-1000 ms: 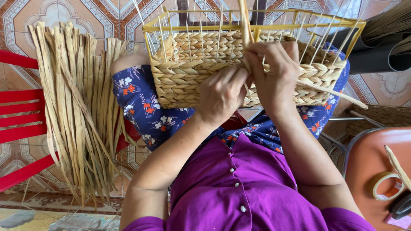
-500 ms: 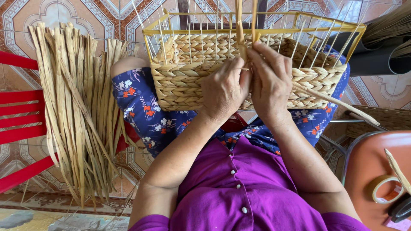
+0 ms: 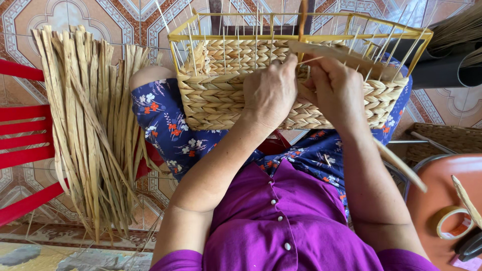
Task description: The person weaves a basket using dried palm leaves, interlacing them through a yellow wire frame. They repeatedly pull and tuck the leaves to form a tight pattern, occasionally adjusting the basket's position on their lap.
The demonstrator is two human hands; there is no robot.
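**Strand now laid across the top weave row**

Your left hand is closed over the near wall of the basket, fingers curled onto the upper edge of the woven part. Your right hand pinches the flat fibre strand at the same edge, just right of the left hand.

Change over the last second: the strand stood nearly upright above the basket; now it's bent over and runs sideways along the top row, behind the thin upright spokes. Both hands have moved up the wall to that row. Reads as one more pass of weave going in, not finished.

The basket sits on your lap, inside its yellow wire frame. The bundle of dried strands hangs left of the basket over the red chair. Tape roll lies lower right of it.
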